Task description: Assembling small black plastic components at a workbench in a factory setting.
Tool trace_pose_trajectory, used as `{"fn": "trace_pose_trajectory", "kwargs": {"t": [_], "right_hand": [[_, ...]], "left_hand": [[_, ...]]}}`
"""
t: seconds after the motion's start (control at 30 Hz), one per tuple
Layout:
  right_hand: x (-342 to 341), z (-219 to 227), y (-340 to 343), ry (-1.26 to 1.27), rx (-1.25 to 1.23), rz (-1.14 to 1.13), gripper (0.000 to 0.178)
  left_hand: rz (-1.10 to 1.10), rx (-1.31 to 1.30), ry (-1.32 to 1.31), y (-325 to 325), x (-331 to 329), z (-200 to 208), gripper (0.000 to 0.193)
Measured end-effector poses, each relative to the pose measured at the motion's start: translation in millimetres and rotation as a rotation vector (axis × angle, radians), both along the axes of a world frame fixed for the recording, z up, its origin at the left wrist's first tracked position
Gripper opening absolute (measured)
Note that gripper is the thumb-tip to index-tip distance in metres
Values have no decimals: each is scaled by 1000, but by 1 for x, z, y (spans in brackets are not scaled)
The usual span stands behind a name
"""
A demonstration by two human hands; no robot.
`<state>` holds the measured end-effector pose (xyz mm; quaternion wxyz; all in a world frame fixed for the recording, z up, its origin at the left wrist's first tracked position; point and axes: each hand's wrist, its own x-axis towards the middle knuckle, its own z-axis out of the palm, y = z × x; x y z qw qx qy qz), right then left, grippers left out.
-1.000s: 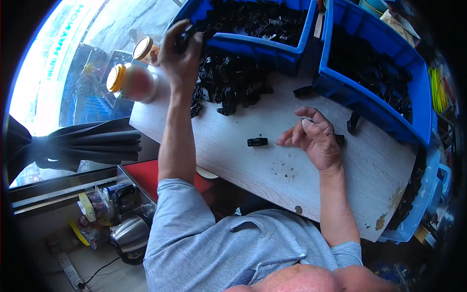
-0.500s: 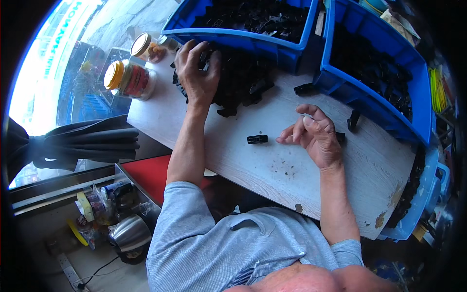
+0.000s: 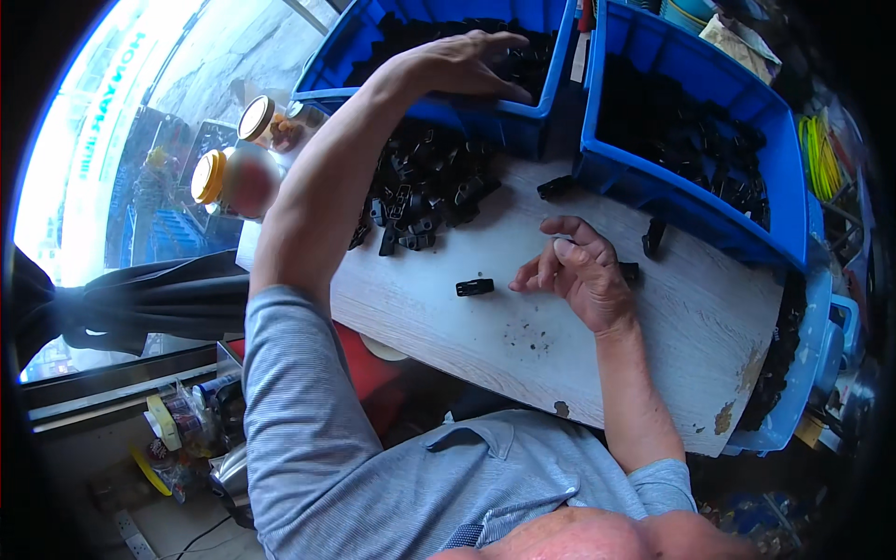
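Swinging up from the loose pile (image 3: 420, 191), the left hand (image 3: 471, 63) is now reaching over the rim of the far blue bin (image 3: 518, 129), which is putting it above the black parts (image 3: 397, 42) inside rather than the heaped ones. Beneath everything, the pale tabletop (image 3: 411, 317) is stretching out toward two bins, the right-hand blue bin (image 3: 672, 199) also carrying dark parts. The loose pile is spreading in front of the far bin, partly behind the left forearm (image 3: 322, 187). Fingers and thumb well apart, the left hand is showing no part in its grip. Over the tabletop, the right hand (image 3: 593, 285) is keeping its half-curled pose, thumb close to the fingers; whether it is pinching anything, I cannot tell. A single black part (image 3: 475, 287) is lying on the tabletop just left of the right fingertips, not touching them, and a half-hidden part (image 3: 631, 272) is lying just right of that hand.
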<state>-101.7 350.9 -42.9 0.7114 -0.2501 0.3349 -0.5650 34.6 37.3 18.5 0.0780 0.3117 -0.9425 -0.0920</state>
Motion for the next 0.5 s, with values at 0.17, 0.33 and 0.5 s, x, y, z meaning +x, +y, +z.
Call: {"fn": "trace_pose_trajectory", "kwargs": {"t": [0.17,0.33,0.5], "right_hand": [[0,1,-1,-15,-29,16,42],[-1,-2,-1,-25,-37,16,41],[0,-1,-1,-10,-46,9,40]], "left_hand": [[89,84,-410,-2,-30,-9,97],[257,230,-477,-2,-28,1,96],[205,108,-521,-3,-31,6,81]]}}
